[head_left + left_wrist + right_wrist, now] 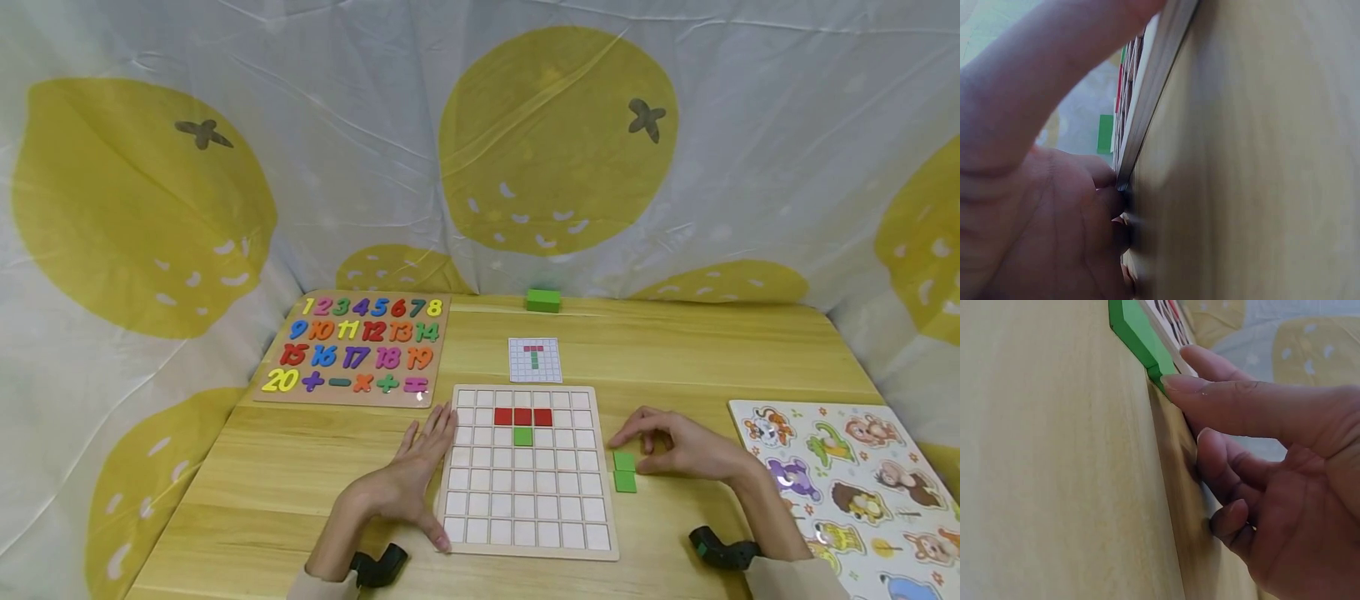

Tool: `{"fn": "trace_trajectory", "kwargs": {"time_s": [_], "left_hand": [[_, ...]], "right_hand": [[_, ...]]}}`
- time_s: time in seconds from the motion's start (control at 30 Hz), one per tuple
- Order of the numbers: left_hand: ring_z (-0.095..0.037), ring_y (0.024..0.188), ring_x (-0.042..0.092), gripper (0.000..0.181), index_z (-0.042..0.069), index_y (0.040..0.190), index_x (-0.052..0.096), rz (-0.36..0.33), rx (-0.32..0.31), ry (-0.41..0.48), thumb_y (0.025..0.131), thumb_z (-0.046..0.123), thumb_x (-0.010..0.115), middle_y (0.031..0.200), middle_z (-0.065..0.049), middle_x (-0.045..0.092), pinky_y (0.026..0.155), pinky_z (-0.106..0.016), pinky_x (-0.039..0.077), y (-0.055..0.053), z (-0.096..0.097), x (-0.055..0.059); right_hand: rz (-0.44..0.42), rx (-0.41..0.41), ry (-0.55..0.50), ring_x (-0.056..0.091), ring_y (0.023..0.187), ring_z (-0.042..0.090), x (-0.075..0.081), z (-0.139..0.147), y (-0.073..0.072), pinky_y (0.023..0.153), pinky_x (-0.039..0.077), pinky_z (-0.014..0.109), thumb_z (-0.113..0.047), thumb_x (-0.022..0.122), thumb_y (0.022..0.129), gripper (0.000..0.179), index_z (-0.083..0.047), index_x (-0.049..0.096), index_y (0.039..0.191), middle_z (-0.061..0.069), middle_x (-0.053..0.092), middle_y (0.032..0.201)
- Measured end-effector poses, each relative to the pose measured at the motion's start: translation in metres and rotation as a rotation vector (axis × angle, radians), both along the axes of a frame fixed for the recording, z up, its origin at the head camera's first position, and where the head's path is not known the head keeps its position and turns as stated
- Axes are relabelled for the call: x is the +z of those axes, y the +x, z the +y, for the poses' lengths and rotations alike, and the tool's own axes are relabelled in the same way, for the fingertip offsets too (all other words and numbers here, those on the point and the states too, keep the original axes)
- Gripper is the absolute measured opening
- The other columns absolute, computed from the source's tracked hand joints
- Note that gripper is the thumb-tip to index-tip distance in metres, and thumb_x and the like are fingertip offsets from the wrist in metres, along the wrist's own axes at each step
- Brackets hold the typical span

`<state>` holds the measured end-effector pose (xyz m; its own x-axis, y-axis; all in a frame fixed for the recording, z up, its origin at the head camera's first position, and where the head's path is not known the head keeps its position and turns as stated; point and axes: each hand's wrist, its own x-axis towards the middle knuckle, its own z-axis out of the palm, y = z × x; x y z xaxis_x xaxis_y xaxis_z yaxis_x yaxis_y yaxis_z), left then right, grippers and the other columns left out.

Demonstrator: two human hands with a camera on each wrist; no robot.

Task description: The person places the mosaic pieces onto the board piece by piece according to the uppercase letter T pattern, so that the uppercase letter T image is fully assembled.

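Note:
A square wooden grid board (pixel 522 554) lies on the table, holding a row of three red tiles (pixel 522 417) and one green tile (pixel 522 437) under the middle one. My left hand (pixel 405 483) rests along the board's left edge, fingers spread and thumb at the near corner; its palm and thumb fill much of the left wrist view. Right of the board lie two loose green tiles (pixel 625 481), end to end. My right hand (pixel 686 446) is at the farther one: the thumb (pixel 1188 384) touches its edge, while the index finger reaches past its far side, apparently without contact.
Behind the board lies a pattern card (pixel 535 375) with a red and green T. A green block (pixel 543 301) stands at the back. A number puzzle (pixel 352 350) is at the left, an animal puzzle (pixel 862 442) at the right, beside my right forearm.

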<state>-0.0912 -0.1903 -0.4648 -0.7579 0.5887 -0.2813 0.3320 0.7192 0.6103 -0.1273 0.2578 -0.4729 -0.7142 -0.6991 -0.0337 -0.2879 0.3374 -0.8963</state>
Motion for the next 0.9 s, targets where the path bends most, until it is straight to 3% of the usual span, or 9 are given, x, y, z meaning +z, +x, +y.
{"fn": "trace_trajectory", "kwargs": {"time_s": [0.33,0.9], "left_hand": [[-0.037,0.16,-0.019,0.165,0.001,0.164,-0.009,-0.003,0.003,-0.006,0.051,0.048,0.101,0.172,-0.018,-0.021,0.128,-0.063,-0.012,0.0002,-0.0001,-0.0002],[-0.037,0.16,-0.02,0.165,0.0,0.164,-0.009,-0.005,-0.003,-0.004,0.051,0.047,0.101,0.171,-0.019,-0.022,0.128,-0.063,-0.013,0.0003,0.0001,0.0007]], "right_hand": [[-0.003,0.058,-0.004,0.05,0.089,0.024,0.0006,-0.001,0.0002,0.074,0.05,0.025,-0.009,0.075,0.092,0.035,-0.009,0.072,0.127,0.014,0.059,0.119],[-0.016,0.047,0.028,0.045,0.086,0.024,0.0023,-0.0044,0.001,0.069,0.045,0.029,-0.008,0.075,0.091,0.033,-0.011,0.075,0.124,0.014,0.056,0.115]]}}
